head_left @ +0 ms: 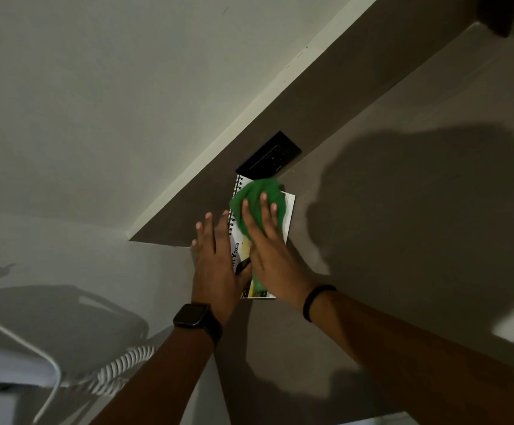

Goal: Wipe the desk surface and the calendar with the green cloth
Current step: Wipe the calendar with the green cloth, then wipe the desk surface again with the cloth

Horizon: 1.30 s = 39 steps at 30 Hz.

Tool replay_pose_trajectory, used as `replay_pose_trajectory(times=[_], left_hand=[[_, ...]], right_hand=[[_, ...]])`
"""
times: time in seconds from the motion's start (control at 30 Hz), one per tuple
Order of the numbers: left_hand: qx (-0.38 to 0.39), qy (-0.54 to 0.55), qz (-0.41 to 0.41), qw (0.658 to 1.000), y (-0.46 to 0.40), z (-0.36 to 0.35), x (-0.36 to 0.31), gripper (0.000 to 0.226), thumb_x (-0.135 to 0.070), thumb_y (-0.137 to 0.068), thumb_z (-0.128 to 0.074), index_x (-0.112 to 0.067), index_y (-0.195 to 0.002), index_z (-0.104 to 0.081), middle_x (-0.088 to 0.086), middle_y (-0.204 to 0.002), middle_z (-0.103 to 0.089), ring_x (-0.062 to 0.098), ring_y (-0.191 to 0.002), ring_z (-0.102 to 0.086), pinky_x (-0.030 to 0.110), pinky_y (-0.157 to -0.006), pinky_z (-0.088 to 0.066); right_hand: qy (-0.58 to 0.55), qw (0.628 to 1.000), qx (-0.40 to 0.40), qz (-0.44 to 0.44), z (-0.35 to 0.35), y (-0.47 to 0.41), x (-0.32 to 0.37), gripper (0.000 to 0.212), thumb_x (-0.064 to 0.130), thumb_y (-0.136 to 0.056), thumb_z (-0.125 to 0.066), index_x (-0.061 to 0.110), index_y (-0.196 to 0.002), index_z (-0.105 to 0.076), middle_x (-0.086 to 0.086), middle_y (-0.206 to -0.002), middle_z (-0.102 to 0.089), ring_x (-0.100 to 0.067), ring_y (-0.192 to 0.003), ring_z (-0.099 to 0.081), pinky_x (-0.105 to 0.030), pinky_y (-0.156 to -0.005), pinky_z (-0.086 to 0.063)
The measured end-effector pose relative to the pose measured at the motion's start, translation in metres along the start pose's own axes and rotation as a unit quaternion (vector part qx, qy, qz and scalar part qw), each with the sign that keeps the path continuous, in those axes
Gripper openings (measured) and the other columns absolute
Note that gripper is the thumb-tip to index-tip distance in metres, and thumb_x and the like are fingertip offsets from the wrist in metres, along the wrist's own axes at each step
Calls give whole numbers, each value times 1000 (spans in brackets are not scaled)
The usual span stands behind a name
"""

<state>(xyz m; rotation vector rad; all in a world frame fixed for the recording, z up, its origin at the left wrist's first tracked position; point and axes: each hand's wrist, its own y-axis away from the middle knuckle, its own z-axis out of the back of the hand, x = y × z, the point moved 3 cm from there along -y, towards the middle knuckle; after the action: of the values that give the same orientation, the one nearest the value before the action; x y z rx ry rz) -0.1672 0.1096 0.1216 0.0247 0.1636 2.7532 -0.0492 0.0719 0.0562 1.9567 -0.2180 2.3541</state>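
Calendar (287, 210): lies flat on the brown counter (403, 240), close against the raised back ledge, just below a black socket plate (269, 156). Its spiral binding is seen along the left edge; its long axis runs away from the person, toward the socket plate.

Green cloth (257, 199): bunched on the far half of the calendar, under the right hand (268, 243). A small green scrap also shows below the palm, near the calendar's near edge.

Right fingers (263, 199): spread and pressed flat on top of the cloth — no pinch is seen; the cloth is held down by pressure.

Left hand (215, 265): laid flat beside and partly over the binding edge, fingers (208, 217) loosely spread and pointing at the ledge, judged to be steadying the calendar.

Governing relation: the uncleaned near half of the calendar lies back toward the wrist from the right fingers, along the long axis — a stroke down that axis is judged the likely need, and the right hand is the one on the cloth.

Hidden or unclear: most of the calendar print is covered by both hands; only "2026" and part of a picture are legible. The near corner is masked by the left hand. Heavy shadow covers the counter at right, so any dust or wiped state there cannot be judged.
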Motion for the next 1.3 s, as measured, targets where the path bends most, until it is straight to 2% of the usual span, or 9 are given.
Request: replay_pose_trajectory(times=[0.1, 0.27, 0.47, 0.6, 0.7, 0.87, 1.0, 1.13, 1.3], left_hand=[[-13, -5, -12, 1000, 0, 0, 1, 119, -45, -85, -83, -30, -168, 1, 10, -179, -2, 26, -162, 10, 58, -131, -7], [-20, -17, -5, 1000, -2, -4, 3, 121, -46, -84, -84, -34, -167, 4, 7, -179, -1, 23, -160, 14, 57, -129, -5], [-22, -36, -4, 999, -3, -6, 8, 119, -50, -85, -81, -32, -167, 2, 12, -179, -2, 35, -164, 4, 63, -130, -9], [-25, -75, 15, 997, 2, 2, 0, 109, -78, -91, -56, -30, -169, 3, 15, -179, 2, 39, -164, 7, 63, -130, 0], [-90, -75, 32, 993, 3, 17, -18, 103, -87, -91, -28, -25, -170, -3, 18, -178, -1, 40, -164, 6, 60, -130, 5], [-161, 13, -22, 987, -12, 25, -92, 94, -73, -95, -45, -23, -169, -17, 17, -178, -10, 40, -165, 0, 55, -132, 8], [-162, 70, -43, 983, -36, -2, -160, 94, -71, -93, -52, -20, -167, -27, 17, -177, -15, 41, -164, -6, 62, -131, -5], [-108, 103, -42, 988, -65, -58, -216, 101, -80, -91, -45, -25, -169, -15, 16, -178, -11, 38, -165, -2, 60, -132, -2], [-27, 127, -9, 991, -81, -124, -245, 97, -84, -93, -37, -31, -169, -9, 14, -179, -8, 38, -165, 0, 65, -130, 0]], right_hand=[[29, 999, 22, -20, 1, 10, -19, 90, 10, -102, -49, 33, -165, 10, -1, -172, 27, -31, -158, 25, -61, -123, -32], [-36, 992, -54, -110, 20, -28, -17, 80, 10, -107, -43, 32, -164, 8, -7, -174, 21, -36, -157, 22, -63, -124, -27], [-16, 999, 5, -41, 9, 1, -3, 80, 8, -106, -44, 34, -164, 5, 1, -172, 23, -29, -158, 22, -59, -126, -24], [-18, 997, 16, -68, 43, 25, -10, 69, 17, -110, -40, 29, -165, 0, 4, -172, 21, -27, -161, 14, -53, -130, -15], [4, 996, 26, -85, 97, 27, -8, 66, 25, -112, -37, 31, -165, 2, 6, -171, 23, -24, -160, 17, -49, -131, -7], [137, 986, 43, -86, 208, 12, -1, 64, 33, -112, -33, 29, -165, 2, 7, -169, 22, -18, -157, 16, -51, -130, -5], [270, 959, 22, -88, 288, 0, -14, 64, 29, -112, -35, 21, -167, -3, -11, -174, 13, -31, -159, 14, -52, -128, 4], [384, 916, 30, -111, 330, -10, -54, 65, 31, -111, -34, 17, -167, -3, -18, -174, 10, -39, -160, 12, -55, -128, 9], [521, 843, 63, -121, 339, -4, -104, 76, 65, -104, -26, 26, -167, -7, -15, -175, -5, -39, -161, -2, -63, -128, 0]])
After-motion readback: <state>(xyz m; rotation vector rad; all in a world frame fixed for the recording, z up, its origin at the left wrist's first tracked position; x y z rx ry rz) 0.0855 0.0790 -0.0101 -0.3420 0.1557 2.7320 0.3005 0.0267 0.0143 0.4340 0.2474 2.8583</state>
